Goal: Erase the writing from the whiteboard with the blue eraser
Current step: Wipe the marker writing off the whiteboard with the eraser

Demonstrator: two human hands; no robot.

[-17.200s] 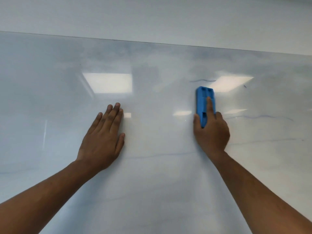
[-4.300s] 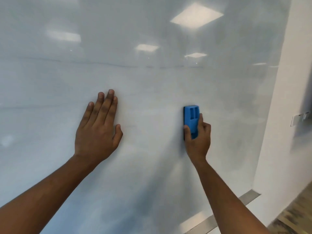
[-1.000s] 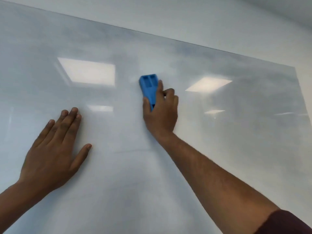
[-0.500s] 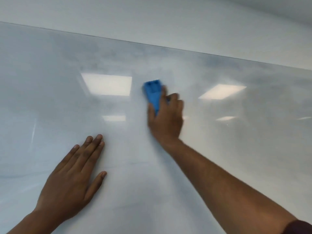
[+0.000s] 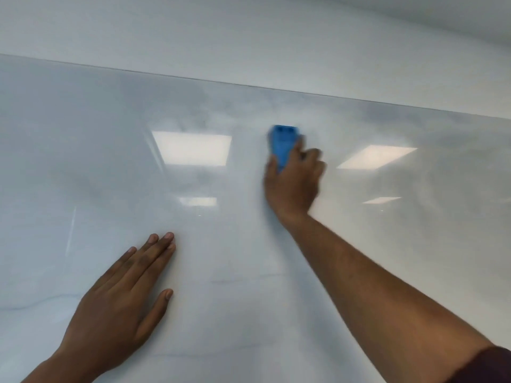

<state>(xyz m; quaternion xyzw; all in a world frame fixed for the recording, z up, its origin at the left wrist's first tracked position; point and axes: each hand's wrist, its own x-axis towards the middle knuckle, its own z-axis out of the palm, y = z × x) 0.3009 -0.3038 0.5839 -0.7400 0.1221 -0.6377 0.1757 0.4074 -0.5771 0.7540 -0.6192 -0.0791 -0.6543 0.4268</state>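
The glossy whiteboard [image 5: 83, 167] fills most of the head view, smeared grey with wiped ink along its upper band. My right hand [image 5: 293, 183] grips the blue eraser [image 5: 283, 145] and presses it against the board a little below the top edge; both are motion-blurred. My left hand [image 5: 121, 302] rests flat on the board at lower left, fingers straight and together. Faint thin lines [image 5: 243, 280] remain on the board between the two arms and at the far left.
A plain white wall [image 5: 249, 37] runs above the board's top edge [image 5: 193, 77]. Ceiling light reflections [image 5: 192, 147] shine on the board left and right of the eraser. A dark red sleeve [image 5: 489, 366] shows at the bottom right.
My right hand has carried the eraser slightly rightward across the upper board. The view tilted up, so my left hand sits lower in the frame, still flat on the board.
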